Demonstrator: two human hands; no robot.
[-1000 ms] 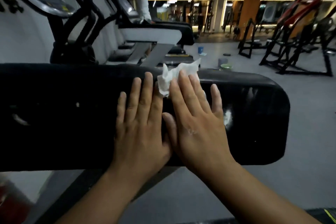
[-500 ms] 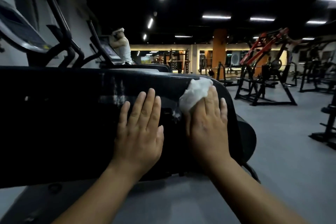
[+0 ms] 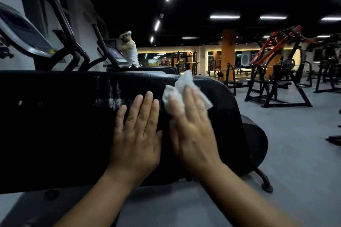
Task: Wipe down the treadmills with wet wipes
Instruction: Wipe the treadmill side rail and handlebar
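Wet wipe (image 3: pixel 185 83) flat beneath right grip (image 3: pixel 191 131), against black treadmill panel (image 3: pixel 55 125).

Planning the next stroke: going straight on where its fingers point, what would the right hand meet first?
The right hand, pressing the wet wipe, likely reaches the top edge of the treadmill panel first.

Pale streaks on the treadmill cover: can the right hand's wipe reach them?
Probably, but not by sliding: the left hand lies flat on the treadmill cover between the pale streaks and the wet wipe under the right hand.
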